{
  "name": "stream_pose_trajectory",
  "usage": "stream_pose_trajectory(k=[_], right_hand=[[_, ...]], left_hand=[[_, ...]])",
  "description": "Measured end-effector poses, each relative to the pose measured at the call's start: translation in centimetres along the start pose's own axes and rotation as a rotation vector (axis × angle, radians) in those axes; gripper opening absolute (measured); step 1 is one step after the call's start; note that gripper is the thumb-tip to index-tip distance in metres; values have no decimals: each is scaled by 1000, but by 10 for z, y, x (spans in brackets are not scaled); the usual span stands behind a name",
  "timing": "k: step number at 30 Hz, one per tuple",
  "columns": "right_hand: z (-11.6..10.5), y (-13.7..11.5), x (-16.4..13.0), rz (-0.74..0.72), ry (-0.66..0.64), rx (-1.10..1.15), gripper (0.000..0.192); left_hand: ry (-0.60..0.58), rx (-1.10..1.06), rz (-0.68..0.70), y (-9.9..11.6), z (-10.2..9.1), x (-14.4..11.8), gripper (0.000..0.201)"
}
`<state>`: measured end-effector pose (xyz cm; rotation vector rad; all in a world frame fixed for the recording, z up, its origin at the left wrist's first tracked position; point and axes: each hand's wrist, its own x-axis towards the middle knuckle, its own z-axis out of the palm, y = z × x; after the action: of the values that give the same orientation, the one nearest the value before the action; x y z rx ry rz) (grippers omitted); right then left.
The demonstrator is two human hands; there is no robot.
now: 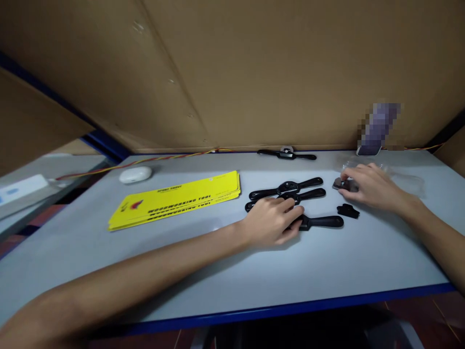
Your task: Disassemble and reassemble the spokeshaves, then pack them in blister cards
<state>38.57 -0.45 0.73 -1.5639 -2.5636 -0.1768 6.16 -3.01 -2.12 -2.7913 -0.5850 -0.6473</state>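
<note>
Four black spokeshave bodies show in all: two lie side by side in the middle of the table [203, 271], the upper one [286, 186] and the lower one [307, 195]; a third [321, 222] lies under the left hand [271, 222]; a fourth [286, 154] lies by the back wall. There are two small dark parts: one [339, 183] at the right hand [368, 186], one [348, 211] loose. One stack of yellow cards [178, 198], thickness uncountable. One white case [135, 174]. Two hands
</note>
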Motion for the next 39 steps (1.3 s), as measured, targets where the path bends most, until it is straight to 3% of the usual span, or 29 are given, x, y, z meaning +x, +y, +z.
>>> stream_pose_trajectory(k=[5, 10, 15, 19, 26, 30, 33, 36, 39], right_hand=[[-4, -4, 2, 1, 196, 45, 16], [-17, -51, -4, -184, 339, 211, 10], [2, -91, -12, -539, 488, 286, 9], [15, -95, -13, -546, 462, 304, 4], [17, -95, -11, -498, 343, 454, 14], [13, -91, -11, -514, 367, 438, 16], [3, -75, -11, -471, 388, 294, 17], [-10, -52, -11, -331, 247, 102, 20], [-21, -37, -11, -305, 93, 24, 24]], left_hand=[[-10, -222, -110, 2, -4, 3, 34], [148, -673, -301, 12, -10, 5, 29], [285, -812, -396, 14, -7, 5, 25], [234, -899, -455, 9, -2, 8, 20], [115, -747, -430, -3, 2, 12, 22], [23, -626, -307, 0, 1, 9, 25], [1, -384, -151, 8, 2, 6, 34], [-17, -164, -45, 16, 2, 3, 35], [-16, -94, -14, 20, 0, 3, 32]])
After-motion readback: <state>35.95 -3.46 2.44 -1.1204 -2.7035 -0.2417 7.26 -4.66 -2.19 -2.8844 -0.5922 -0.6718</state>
